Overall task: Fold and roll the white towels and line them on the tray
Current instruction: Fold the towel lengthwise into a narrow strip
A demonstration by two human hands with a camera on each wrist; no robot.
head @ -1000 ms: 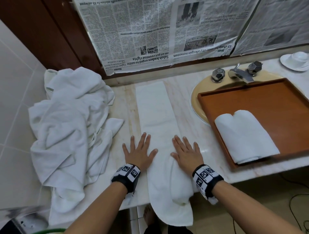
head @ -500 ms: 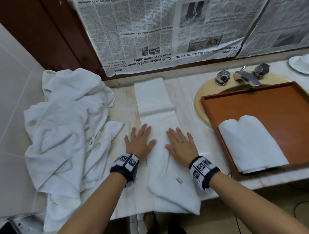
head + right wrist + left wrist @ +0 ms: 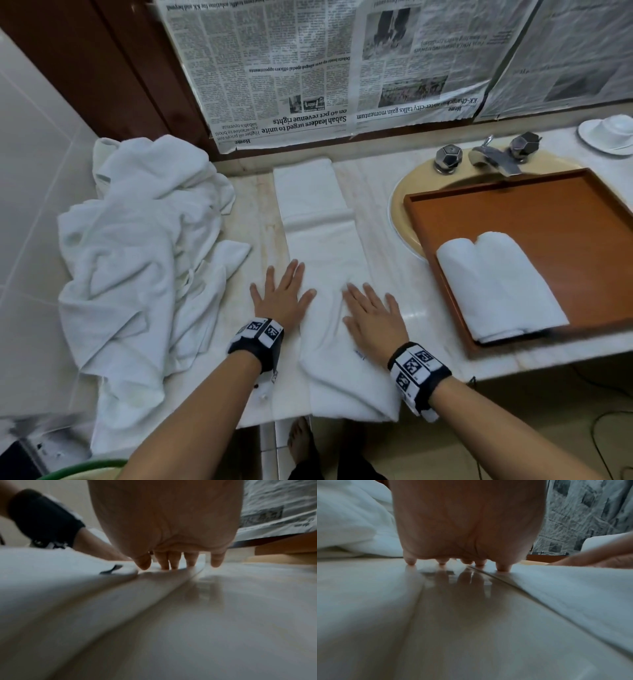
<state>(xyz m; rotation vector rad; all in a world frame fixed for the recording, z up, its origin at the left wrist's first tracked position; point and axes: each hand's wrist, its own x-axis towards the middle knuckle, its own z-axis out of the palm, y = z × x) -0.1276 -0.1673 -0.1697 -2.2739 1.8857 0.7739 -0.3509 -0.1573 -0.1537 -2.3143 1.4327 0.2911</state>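
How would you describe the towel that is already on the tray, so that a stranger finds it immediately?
Find the brown wooden tray lying over the sink basin, below the faucet. At its near left corner lies the rolled white towel. Unlike the flat strip under the hands and the crumpled heap far left, it is a tight roll.

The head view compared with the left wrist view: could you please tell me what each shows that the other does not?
Only the head view shows the rolled towels, the taps, the cup and saucer and both wristbands. Only the left wrist view shows the left hand's palm and fingertips mirrored in the glossy counter. Both show the folded towel, the towel heap, the tray, the newspaper and the right hand.
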